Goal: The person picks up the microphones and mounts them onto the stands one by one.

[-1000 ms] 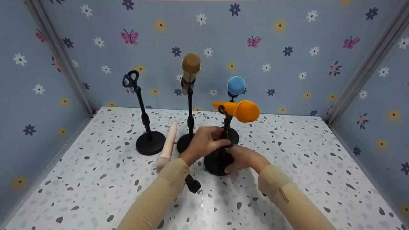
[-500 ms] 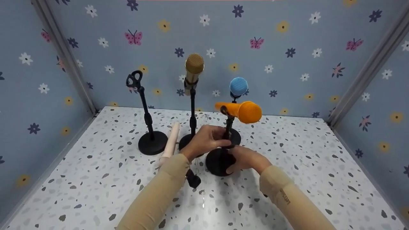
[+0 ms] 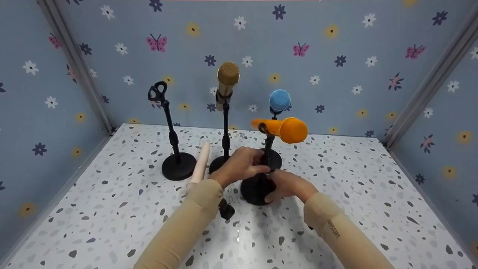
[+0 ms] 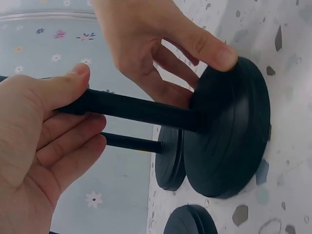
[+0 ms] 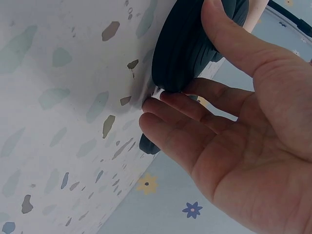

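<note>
Head view: the left hand (image 3: 241,164) holds the pole (image 3: 267,154) of a black stand (image 3: 269,142), and the right hand (image 3: 289,185) grips the edge of its round base (image 3: 254,190) over the speckled desk (image 3: 358,209). An orange microphone (image 3: 285,129) lies in the stand's clip, head to the right. Behind it is a blue microphone (image 3: 280,100); to the left, a gold microphone (image 3: 228,76) and a second stand (image 3: 172,136).

Left wrist view: thumb and fingers close about the pole.

Right wrist view: the thumb lies on the base, fingertips at its rim; whether base and desk touch is unclear.
</note>
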{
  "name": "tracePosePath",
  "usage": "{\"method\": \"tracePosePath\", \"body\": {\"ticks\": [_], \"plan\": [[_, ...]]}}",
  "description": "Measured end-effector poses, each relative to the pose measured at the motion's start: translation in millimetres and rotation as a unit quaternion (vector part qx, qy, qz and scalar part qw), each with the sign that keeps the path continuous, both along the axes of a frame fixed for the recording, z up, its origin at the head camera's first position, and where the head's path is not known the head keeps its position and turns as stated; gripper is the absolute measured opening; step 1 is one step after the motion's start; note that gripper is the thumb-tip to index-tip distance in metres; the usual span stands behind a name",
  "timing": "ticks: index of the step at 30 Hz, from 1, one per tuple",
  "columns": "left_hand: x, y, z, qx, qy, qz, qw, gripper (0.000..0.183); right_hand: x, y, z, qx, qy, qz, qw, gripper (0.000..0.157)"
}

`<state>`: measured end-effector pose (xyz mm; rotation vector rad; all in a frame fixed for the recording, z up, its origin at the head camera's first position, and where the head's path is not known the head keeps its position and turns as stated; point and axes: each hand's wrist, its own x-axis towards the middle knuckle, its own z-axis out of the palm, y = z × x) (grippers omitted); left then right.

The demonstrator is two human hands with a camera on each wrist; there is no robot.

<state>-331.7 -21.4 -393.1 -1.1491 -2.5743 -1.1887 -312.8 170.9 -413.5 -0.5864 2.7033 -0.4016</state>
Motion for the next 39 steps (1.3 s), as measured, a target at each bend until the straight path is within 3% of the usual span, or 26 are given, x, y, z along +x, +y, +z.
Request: {"method": "tracePosePath", "body": {"ticks": [9, 15, 22, 24, 28, 31, 35, 37, 39], "plan": [[-2.9, 0, 1.4, -0.007, 0.007, -0.009, 0.9999, 0.013, 0.5, 0, 1.4, -0.003, -0.002, 0.002, 1.0, 0.07], [-2.6, 0, 3.9, -0.018, -0.02, -0.006, 0.9996, 0.015, 0.6, 0, -1.6, -0.009, -0.002, 0.003, 1.0, 0.076], [0.2, -2, 10.7, -0.064, -0.042, -0.002, 0.9971, 0.02, 1.0, -2, -2.1, 0.016, -0.002, 0.006, 1.0, 0.065], [2.1, -3, 11.1, -0.083, -0.056, -0.001, 0.995, 0.021, 1.8, -2, -1.6, 0.016, -0.007, 0.003, 1.0, 0.069], [8.7, -5, 5.8, -0.153, -0.106, 0.027, 0.9821, 0.023, 2.9, -3, -2.0, 0.006, -0.012, -0.002, 1.0, 0.07], [17.0, -5, -4.4, -0.239, -0.125, 0.067, 0.9607, 0.03, 3.3, -3, -2.4, 0.006, -0.013, -0.007, 1.0, 0.061], [26.0, -2, -19.3, -0.323, -0.066, 0.094, 0.9394, 0.036, 2.5, -2, -1.0, 0.012, -0.011, -0.01, 1.0, 0.047], [27.8, 0, -23.3, -0.332, -0.033, 0.101, 0.9371, 0.036, 1.9, -2, -0.1, 0.011, -0.008, -0.009, 1.0, 0.044], [28.8, 1, -25.2, -0.328, -0.023, 0.104, 0.9387, 0.035, 2.1, -2, 0.4, 0.012, -0.006, -0.009, 1.0, 0.043]]}}
